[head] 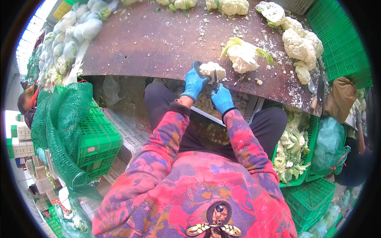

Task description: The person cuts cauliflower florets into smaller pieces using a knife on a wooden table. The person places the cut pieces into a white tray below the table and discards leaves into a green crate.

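Observation:
My left hand (pixel 195 81), in a blue knit work glove with a dark palm, grips a piece of cauliflower (pixel 212 70) at the near edge of the brown table (pixel 148 44). In my right hand (pixel 222 98), gloved the same way, is a knife (pixel 215 76) whose narrow blade stands against the cauliflower piece. How deep the blade sits cannot be told. Just beyond, to the right, a larger cauliflower (pixel 242 56) with some pale leaves lies on the table. Below my hands, cauliflower florets (pixel 205 104) fill a white crate (pixel 208 116) between my knees.
Several cauliflower heads (pixel 297 44) line the table's right side, near a spoon (pixel 311 87) and a wooden handle (pixel 313 102). Net-wrapped cauliflowers (pixel 71 32) are piled at left. Leaf trimmings (pixel 291 148) fill a green crate at right. Stacked green crates (pixel 99 139) stand at left under green netting (pixel 64 128).

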A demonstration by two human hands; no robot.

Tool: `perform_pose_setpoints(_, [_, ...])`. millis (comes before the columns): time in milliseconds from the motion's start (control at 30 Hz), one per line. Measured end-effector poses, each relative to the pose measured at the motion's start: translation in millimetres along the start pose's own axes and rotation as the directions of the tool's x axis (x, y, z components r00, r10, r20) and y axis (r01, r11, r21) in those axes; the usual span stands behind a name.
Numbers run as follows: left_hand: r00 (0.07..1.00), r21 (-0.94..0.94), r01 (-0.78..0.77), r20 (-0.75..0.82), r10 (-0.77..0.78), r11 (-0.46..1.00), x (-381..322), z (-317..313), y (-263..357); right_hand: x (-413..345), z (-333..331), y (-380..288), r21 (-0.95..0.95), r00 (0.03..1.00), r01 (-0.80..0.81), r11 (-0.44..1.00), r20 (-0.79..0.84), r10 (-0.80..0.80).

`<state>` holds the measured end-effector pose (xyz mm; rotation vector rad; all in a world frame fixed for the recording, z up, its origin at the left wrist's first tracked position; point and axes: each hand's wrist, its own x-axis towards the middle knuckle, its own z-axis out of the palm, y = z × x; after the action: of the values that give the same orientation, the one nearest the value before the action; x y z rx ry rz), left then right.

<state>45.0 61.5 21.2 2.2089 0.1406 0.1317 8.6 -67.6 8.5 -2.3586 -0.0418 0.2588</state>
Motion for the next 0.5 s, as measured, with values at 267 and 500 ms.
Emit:
perform_pose_setpoints(267, [0.996,0.206,-0.090,0.035,0.085,0.974,19.6,-13.9,-16.6,21.0,8.3,-9.4,-0.185,0.982,-0.079,0.980,0.152,0.108])
perform_pose_setpoints(500, [0.969,-0.387,0.138,0.244,-0.043,0.912,27.5,-23.5,-47.4,35.1,-20.1,18.9,0.596,0.882,-0.409,0.690,0.453,0.131])
